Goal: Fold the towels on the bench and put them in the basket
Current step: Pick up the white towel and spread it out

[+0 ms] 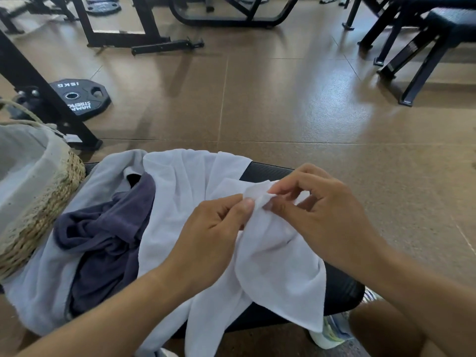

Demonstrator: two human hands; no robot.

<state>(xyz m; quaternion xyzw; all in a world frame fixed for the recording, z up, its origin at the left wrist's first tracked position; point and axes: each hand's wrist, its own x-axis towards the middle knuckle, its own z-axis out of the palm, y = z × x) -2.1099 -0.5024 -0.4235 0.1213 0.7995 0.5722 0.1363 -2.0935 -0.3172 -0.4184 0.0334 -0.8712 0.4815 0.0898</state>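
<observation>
- Three towels lay heaped on the black bench (270, 170): a white towel (195, 191), a dark navy towel (103, 235) and a pale grey towel (46, 287), all unfolded.
- Our left hand (213, 228) and right hand (316, 215) both pinched one bunched corner of the white towel, thumbs and fingertips closed on the cloth, lifted just above the bench.
- We judged the white towel light, soft and limp; it drooped from the pinch and would not hold a shape.
- We judged it best held at two neighbouring corners, hands drawn apart along the edge to pull it flat.
- At the left, the woven basket (59, 191) sat touching the grey towel.
</observation>
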